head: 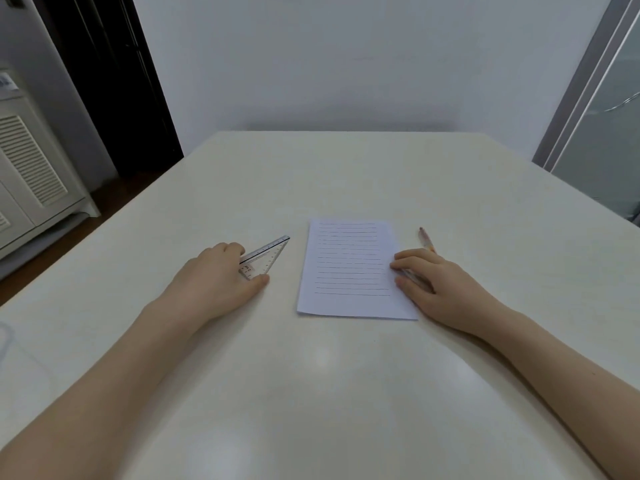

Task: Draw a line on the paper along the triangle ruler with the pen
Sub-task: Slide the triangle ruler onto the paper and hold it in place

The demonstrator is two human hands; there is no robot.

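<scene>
On the smooth cream-white table (346,174), a white sheet of lined paper (349,271) is lying flat near the middle, its printed lines running across it. Just to the left of the paper and apart from it, a small clear plastic triangle ruler with black markings (266,254) is resting on the table, one corner pointing toward the sheet. The left hand (214,282) is covering the ruler's near end, fingers curled over the top edge and thumb pressing at the lower corner, so it is pinching the ruler between them. At the paper's right edge, the right hand (436,282) is lying over a slim translucent pen with a reddish tip (424,237); the fingers are wrapping loosely over the barrel, though whether they are truly gripping it cannot be told. The pen's far end is sticking out beyond the knuckles, pointing away from the person.
</scene>
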